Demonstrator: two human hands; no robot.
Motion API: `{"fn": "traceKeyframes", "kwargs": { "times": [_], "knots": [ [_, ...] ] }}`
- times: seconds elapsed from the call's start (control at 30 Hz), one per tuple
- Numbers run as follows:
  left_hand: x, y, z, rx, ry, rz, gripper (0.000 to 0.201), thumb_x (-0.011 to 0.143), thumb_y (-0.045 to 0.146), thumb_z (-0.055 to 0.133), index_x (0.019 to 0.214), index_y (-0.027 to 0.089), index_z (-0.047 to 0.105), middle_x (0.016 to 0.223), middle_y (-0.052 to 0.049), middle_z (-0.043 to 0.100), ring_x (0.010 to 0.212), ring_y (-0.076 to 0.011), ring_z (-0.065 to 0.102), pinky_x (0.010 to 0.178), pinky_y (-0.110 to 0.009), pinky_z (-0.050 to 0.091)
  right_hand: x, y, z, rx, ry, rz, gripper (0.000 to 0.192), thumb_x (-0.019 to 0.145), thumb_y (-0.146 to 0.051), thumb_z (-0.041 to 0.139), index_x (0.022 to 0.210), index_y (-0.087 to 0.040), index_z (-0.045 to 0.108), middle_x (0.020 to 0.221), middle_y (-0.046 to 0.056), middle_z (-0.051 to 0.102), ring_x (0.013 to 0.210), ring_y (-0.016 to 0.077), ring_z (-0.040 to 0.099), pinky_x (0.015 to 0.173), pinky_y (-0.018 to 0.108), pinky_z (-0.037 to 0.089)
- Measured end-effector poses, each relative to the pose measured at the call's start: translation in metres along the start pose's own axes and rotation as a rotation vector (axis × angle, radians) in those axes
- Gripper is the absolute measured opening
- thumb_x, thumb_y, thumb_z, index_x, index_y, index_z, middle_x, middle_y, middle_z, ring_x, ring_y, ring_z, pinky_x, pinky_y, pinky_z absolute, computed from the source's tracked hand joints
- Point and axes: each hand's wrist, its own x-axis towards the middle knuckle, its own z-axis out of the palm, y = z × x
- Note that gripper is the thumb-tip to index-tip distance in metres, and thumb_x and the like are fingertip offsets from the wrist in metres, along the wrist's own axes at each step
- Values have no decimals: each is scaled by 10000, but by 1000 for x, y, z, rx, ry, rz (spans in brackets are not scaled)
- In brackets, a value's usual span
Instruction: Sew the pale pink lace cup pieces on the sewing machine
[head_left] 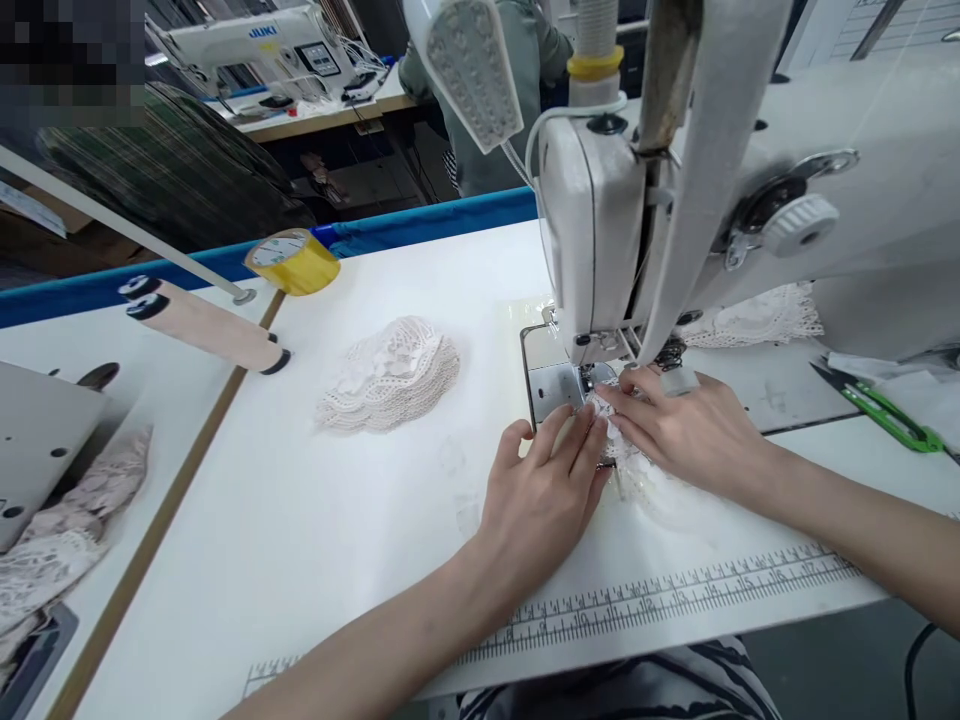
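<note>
A small piece of white lace (pixel 616 440) lies under the needle area of a white sewing machine (pixel 589 230), partly covered by my fingers. My left hand (pixel 551 480) rests at its left side, fingers stretched out and a little apart, tips touching the lace edge. From the right, my right hand (pixel 686 430) presses the lace close to the presser foot (pixel 587 378), its fingers drawn together on the fabric; its thumb is hidden. Sheer fabric trails below the right hand. Left of the machine lies a stack of lace pieces (pixel 390 375).
Green-handled scissors (pixel 892 410) lie at the right, near more lace (pixel 765 315) behind the machine arm. Yellow tape (pixel 292 262) and thread cones (pixel 206 325) are at the back left. A printed ruler (pixel 660 605) runs along the front edge. Other people sit beyond the table.
</note>
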Motion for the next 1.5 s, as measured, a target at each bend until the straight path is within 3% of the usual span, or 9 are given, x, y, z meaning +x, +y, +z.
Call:
{"fn": "traceKeyframes", "kwargs": {
  "times": [0.13, 0.3, 0.43, 0.63, 0.83, 1.5],
  "knots": [
    [0, 0, -1, 7, -5, 1, 322, 958, 265, 447, 1251, 178, 548, 1311, -44, 571, 1186, -201, 515, 891, -394, 341, 3, 5, 2, 31, -9, 13, 313, 969, -248, 397, 1031, -180, 696, 954, 98, 663, 801, 195, 564, 694, 328, 354],
    [3, 0, 1, -10, -25, -16, 329, 949, 282, 460, 1249, 184, 552, 1315, -44, 569, 1177, -211, 519, 898, -401, 350, 4, 6, 5, 34, -32, 45, 376, 968, -264, 381, 850, -184, 729, 940, 104, 657, 846, 218, 554, 758, 358, 354],
    [4, 0, 1, -28, -29, -27, 348, 941, 275, 467, 1268, 181, 542, 1311, -55, 572, 1160, -230, 530, 892, -404, 362, 4, 7, 6, 17, -40, 48, 392, 976, -276, 361, 898, -181, 733, 960, 116, 655, 880, 228, 555, 781, 367, 357],
    [4, 1, 1, -20, -12, -32, 340, 937, 275, 475, 1254, 179, 553, 1308, -59, 574, 1151, -231, 539, 886, -404, 371, 3, 6, 8, 5, -46, 27, 380, 990, -287, 334, 1216, -189, 624, 964, 117, 657, 914, 241, 555, 780, 373, 361],
    [3, 2, 1, 15, -10, -24, 336, 948, 279, 457, 1255, 178, 549, 1321, -54, 563, 1156, -217, 531, 893, -406, 354, 4, 6, 6, 30, -33, 40, 358, 981, -273, 368, 1207, -190, 634, 966, 114, 664, 857, 233, 563, 770, 367, 356],
    [4, 3, 0, 50, -14, -39, 329, 947, 301, 453, 1228, 173, 566, 1295, -72, 583, 1199, -233, 501, 896, -421, 367, 4, 5, 10, -12, -11, 27, 383, 987, -270, 359, 1308, -185, 550, 917, 117, 671, 943, 253, 567, 804, 377, 362]
  ]
}}
